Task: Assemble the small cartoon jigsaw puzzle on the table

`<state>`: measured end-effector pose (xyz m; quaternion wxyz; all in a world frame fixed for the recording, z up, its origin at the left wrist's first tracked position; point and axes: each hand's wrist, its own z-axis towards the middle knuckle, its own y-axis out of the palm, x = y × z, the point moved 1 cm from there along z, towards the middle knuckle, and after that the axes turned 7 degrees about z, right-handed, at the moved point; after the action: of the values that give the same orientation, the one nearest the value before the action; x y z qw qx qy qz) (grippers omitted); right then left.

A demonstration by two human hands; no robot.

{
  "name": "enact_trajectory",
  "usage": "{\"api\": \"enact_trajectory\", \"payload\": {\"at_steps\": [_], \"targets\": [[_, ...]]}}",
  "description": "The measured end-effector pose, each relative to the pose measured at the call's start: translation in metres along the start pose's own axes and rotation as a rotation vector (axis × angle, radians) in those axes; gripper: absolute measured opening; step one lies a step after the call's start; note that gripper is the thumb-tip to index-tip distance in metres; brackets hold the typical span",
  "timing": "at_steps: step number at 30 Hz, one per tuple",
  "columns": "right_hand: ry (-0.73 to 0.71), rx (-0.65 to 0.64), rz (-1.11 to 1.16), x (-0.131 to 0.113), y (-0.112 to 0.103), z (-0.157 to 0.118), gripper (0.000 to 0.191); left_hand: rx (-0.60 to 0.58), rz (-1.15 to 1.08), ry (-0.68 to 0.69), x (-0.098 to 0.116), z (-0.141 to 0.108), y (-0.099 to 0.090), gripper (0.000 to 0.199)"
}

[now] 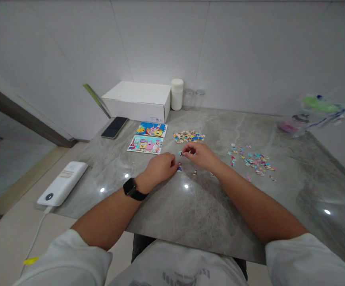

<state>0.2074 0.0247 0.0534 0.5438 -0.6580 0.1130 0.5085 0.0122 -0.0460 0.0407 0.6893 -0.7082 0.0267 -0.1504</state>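
Observation:
My right hand (200, 155) is closed in a pinch on a small puzzle piece (180, 153) just above the table. My left hand (161, 169) rests on the tabletop with curled fingers, its fingertips on a blue puzzle piece (179, 169). A few loose pieces, one of them a small puzzle piece (195, 172), lie below my right hand. Behind my hands is a blue-and-yellow puzzle pile (189, 136). A scattered pink-and-teal puzzle pile (258, 163) spreads to the right of my right forearm. Two cartoon picture cards, a blue card (151, 129) and a turquoise card (145, 144), lie at the left.
On the grey stone table (196, 210), a white box (138, 99), a white bottle (177, 95) and two clear jars stand against the wall. A phone (114, 127) lies left of the cards. A white power bank (63, 182) with a cable sits at the left edge; a plastic bag (309, 116) is far right.

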Motion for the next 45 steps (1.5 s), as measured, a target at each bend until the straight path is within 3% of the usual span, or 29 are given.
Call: {"api": "enact_trajectory", "payload": {"at_steps": [4, 16, 29, 45], "targets": [[0.026, -0.038, -0.049, 0.014, 0.016, -0.006, 0.009, 0.006, -0.014, 0.009, -0.001, 0.001, 0.004, 0.033], [0.022, -0.055, -0.136, 0.023, 0.024, -0.005, 0.012, -0.001, -0.041, 0.008, -0.002, 0.002, 0.006, 0.028], [0.031, -0.031, -0.133, 0.021, 0.025, -0.003, 0.009, -0.026, -0.032, -0.011, 0.000, 0.002, 0.003, 0.027], [0.029, -0.073, -0.457, 0.005, 0.031, -0.007, 0.014, -0.024, -0.036, 0.000, 0.003, 0.001, 0.002, 0.022]]}}
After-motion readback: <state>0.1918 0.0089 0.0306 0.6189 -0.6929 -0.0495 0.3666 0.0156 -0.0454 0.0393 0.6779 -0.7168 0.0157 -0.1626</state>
